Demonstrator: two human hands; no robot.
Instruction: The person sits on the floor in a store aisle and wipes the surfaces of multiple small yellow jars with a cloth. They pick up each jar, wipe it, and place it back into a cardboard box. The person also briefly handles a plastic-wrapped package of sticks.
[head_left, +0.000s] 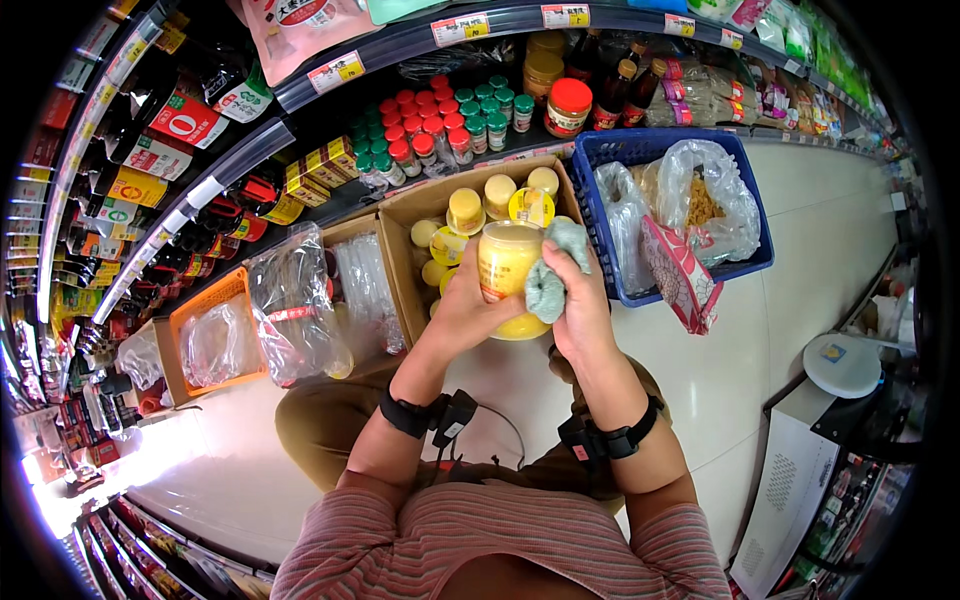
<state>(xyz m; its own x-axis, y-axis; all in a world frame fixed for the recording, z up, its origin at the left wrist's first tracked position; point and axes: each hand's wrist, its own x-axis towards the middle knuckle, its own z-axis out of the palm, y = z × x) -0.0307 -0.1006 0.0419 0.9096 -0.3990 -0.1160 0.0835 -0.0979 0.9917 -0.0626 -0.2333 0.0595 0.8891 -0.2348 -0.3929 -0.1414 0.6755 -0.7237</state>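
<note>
My left hand (469, 300) grips a clear jar of yellow contents (510, 262), printed with dark writing on its side. In my right hand (581, 300) is a grey-green cloth (553, 281), pressed against the jar's right side. Both hands are above the near edge of a cardboard box (397, 255). Inside that box stand several yellow-capped cups or jars (465, 210), some showing round yellow labels (531, 206). My forearms hide part of the floor, and the held jar covers some of the box's contents.
To the right stands a blue plastic basket (652, 300) with plastic bags and a red-and-white patterned pouch (679, 274). On the left are an orange basket (217, 382) and clear plastic packaging (292, 315). Behind, a shelf holds red- and green-capped shaker bottles (427, 124) and a red-lidded jar (568, 107).
</note>
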